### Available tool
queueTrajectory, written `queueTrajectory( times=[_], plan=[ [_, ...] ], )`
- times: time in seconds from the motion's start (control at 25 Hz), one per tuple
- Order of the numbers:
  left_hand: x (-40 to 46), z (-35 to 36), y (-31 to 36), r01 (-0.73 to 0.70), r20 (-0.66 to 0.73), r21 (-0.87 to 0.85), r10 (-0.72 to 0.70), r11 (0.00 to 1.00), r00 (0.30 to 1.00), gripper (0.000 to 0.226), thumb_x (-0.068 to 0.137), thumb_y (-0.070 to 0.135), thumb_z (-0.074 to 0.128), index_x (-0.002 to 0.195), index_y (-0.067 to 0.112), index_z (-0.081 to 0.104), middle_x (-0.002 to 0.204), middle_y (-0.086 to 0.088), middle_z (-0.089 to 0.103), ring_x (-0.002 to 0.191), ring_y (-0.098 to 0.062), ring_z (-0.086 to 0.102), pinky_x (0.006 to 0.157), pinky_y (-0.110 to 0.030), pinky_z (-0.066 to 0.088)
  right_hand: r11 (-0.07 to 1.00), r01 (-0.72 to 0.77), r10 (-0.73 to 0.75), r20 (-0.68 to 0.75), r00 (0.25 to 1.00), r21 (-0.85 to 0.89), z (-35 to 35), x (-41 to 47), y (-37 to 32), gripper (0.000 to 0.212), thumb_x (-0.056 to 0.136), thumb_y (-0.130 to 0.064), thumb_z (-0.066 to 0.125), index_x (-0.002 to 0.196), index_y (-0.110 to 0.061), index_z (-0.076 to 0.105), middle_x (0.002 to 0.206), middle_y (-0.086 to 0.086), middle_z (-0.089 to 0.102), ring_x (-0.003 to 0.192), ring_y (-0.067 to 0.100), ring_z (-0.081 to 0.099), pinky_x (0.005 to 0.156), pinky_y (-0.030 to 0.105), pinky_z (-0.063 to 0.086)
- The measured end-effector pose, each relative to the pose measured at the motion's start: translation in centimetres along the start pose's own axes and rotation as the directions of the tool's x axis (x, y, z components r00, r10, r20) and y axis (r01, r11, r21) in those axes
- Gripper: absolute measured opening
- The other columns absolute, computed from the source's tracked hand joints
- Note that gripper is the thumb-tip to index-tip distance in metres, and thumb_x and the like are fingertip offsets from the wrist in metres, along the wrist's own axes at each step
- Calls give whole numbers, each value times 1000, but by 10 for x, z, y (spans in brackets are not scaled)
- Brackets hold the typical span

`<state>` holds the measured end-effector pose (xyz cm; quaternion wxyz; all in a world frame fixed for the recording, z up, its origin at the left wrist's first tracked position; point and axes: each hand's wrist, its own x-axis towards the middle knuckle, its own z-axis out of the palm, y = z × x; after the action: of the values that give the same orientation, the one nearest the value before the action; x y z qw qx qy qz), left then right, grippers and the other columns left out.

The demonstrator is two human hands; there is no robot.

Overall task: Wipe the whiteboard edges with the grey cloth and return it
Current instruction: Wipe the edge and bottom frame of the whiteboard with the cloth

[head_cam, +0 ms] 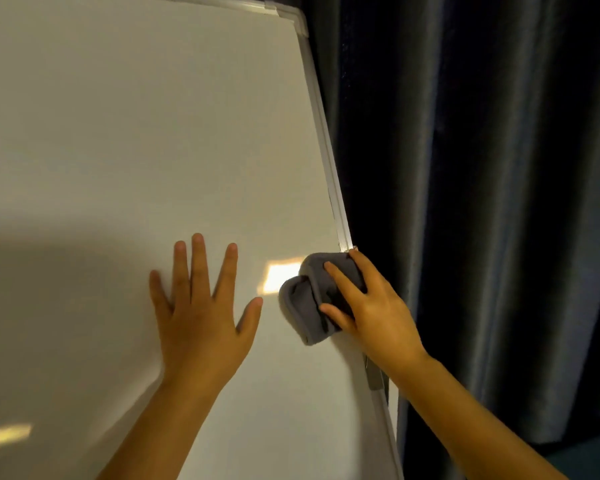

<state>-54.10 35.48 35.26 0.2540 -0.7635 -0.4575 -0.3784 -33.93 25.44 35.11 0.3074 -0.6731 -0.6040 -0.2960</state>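
Note:
A large whiteboard [153,133] fills the left and middle of the view. Its silver metal frame [321,129] runs down the right side. My right hand [371,306] is shut on a bunched grey cloth [307,306] and presses it against the board at the right edge, about two thirds of the way down. My left hand [201,306] lies flat on the board surface with fingers spread, to the left of the cloth, holding nothing. The frame under my right hand is hidden.
A dark blue curtain [482,202] hangs right behind and beside the board's right edge. A grey bracket or clip [373,375] sits on the frame just below my right wrist. Light reflections show on the board.

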Motion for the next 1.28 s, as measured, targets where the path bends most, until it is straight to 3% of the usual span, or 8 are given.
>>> queueTrajectory(
  times=[0.2,0.32,0.44,0.76,0.84,1.0,1.12,1.28],
  plan=[
    [-4,-5,0,-46,7,-21,46,999,999,80,83,66,11,149,22,15,157,-19,12,144,-39,8,111,-60,10,977,68,-73,-15,997,-200,-1,-53,5,56,88,-49,40,133,-16,42,147,16,33,128,38,42,85,47,55],
    [-5,-5,-1,-54,-1,-16,54,998,999,80,82,66,10,149,22,15,157,-19,12,144,-40,8,111,-60,10,999,-41,40,-76,996,-22,33,-103,-1,58,91,-52,31,141,-24,23,153,6,11,140,30,18,103,47,31],
    [-9,-2,-3,-56,-4,-22,56,998,998,80,82,67,14,149,23,15,157,-18,13,144,-40,9,111,-61,11,978,-152,169,-117,979,146,57,-133,-5,61,91,-57,28,143,-30,12,155,-2,-3,141,24,4,106,51,14],
    [-83,16,21,-49,31,-9,49,999,998,76,86,63,23,150,27,6,159,-15,3,145,-37,-2,112,-61,6,933,-217,241,-50,969,285,59,-159,-5,65,85,-62,37,141,-40,13,155,-7,-3,143,25,4,111,47,20],
    [-103,22,26,-31,38,25,30,999,999,75,86,64,18,150,27,5,159,-15,3,145,-38,-1,112,-60,6,877,-223,241,14,971,426,64,-170,-4,66,83,-60,44,140,-44,15,154,-14,-6,143,20,7,112,41,21],
    [-132,29,37,6,54,75,-10,997,998,77,85,67,15,150,28,3,159,-16,1,144,-38,-2,112,-57,2,809,-256,268,56,962,530,75,-207,0,66,81,-58,50,139,-42,23,152,-24,-6,139,-6,5,106,7,19],
    [-146,31,43,17,62,94,-23,995,998,76,86,67,17,150,29,3,159,-17,4,144,-37,-4,112,-57,2,809,-285,296,63,953,515,81,-238,6,65,80,-57,51,138,-40,26,151,-24,0,133,-17,6,99,6,25],
    [-157,35,47,7,79,103,-15,995,997,77,85,70,16,150,29,4,158,-17,5,144,-41,2,111,-58,4,801,-296,314,57,948,520,84,-259,9,68,79,-52,55,138,-37,25,150,-8,14,132,-17,8,97,0,24]
  ],
)
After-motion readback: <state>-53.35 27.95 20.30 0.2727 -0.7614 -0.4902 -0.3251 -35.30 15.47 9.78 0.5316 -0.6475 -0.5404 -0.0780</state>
